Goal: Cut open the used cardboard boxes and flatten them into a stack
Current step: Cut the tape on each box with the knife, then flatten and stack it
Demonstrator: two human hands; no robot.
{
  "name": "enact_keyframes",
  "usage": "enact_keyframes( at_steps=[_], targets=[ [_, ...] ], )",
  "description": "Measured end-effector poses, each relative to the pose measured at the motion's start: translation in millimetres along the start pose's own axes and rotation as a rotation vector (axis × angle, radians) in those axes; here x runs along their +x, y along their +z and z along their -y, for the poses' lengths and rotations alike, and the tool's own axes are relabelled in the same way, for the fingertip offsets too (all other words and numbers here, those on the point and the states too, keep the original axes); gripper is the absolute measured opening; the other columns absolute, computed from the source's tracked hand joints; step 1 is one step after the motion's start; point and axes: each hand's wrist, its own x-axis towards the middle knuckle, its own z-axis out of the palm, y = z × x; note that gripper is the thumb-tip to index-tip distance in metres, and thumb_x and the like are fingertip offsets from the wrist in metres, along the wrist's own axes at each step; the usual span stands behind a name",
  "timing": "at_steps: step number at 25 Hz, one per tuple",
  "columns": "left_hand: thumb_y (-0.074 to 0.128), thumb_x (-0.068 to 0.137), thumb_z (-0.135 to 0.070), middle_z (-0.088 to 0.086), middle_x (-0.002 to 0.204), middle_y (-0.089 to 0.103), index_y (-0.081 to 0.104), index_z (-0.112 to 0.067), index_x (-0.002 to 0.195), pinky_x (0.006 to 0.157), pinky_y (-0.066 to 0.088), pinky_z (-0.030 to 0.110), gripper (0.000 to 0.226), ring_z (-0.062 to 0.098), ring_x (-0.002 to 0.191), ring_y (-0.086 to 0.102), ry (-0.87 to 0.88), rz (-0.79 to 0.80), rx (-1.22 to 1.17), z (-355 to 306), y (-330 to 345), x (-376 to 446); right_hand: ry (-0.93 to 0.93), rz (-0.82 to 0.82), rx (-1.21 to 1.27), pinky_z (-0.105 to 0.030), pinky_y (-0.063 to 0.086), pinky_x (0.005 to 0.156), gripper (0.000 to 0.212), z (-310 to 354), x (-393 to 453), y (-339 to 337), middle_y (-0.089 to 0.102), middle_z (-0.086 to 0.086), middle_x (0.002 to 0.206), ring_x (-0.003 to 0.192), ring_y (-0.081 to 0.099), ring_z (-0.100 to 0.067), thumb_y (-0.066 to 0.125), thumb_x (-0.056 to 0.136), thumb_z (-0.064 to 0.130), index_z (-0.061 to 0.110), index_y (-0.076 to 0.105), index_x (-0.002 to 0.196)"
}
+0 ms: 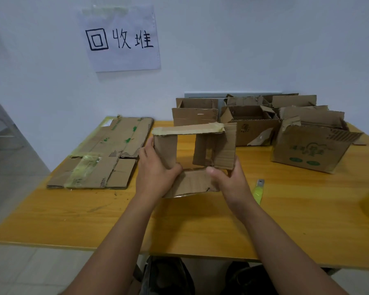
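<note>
Tabletop (200,220): hand-held hollow box (213,145)

Both bare forearms reach forward side by side. The left hand (156,170) has its thumb curled inward in a pinch. The right hand (229,179) mirrors it, thumb pointing left and fingers wrapped out of sight behind.

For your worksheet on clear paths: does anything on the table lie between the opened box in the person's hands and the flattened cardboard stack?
Nothing visible does. Bare table separates the opened box from the flattened stack on its left.
</note>
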Motion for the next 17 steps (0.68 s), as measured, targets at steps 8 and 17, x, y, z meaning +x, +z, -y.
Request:
enact_keyframes(
  at_steps=[8, 17],
  targets=[
    [0.053, 0.078, -0.030, -0.017, 0.144, 0.021, 0.028, -0.050, 0.146, 0.083, 0.054, 0.030, 0.076, 0.016, 0.127, 0.034, 0.146, 0.350, -0.247, 29, -23, -7, 0.349, -0.032, 0.492, -0.041, 0.053, 0.091, 0.085, 19, 16, -36, 0.070, -0.012, 0.119, 0.110, 0.067, -0.029, 0.036, 0.077, 0.087, 0.022, 0.067, 0.122],
    [0.057, 0.089, -0.055, -0.017, 0.151, 0.022, 0.066, -0.045, 0.116, 0.115, 0.024, 0.045, 0.030, 0.010, 0.146, 0.012, 0.074, 0.341, -0.258, 62, -12, -11, 0.439, -0.206, -0.174, -0.041, 0.059, 0.080, 0.024, 2, 19, -47, 0.074, -0.008, 0.095, 0.088, 0.069, -0.022, 0.062, 0.095, 0.020, 0.003, 0.068, 0.111]
  ],
)
